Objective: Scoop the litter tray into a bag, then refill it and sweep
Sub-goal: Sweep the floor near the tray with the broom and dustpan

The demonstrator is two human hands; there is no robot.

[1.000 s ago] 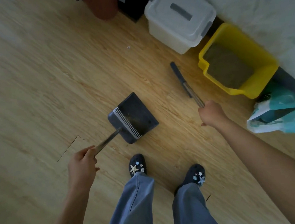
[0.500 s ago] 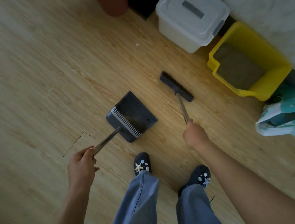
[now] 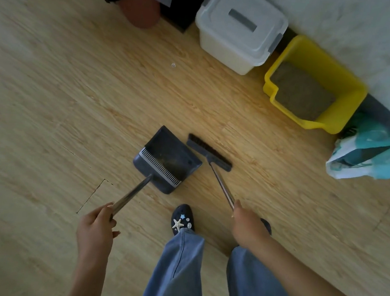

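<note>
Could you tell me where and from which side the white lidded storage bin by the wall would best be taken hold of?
Probably by the grey handle recessed in the lid of the storage bin, reached from above, since it sits central and the top is clear. The wall blocks the far side and the yellow litter tray crowds the right. If the grey corner latches are loose, grip under the lid's rim with both hands instead.

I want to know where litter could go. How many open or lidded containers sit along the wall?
2. A white lidded storage box stands against the wall, and a yellow litter tray holding litter sits just to its right. Others may lie outside the frame.
</note>
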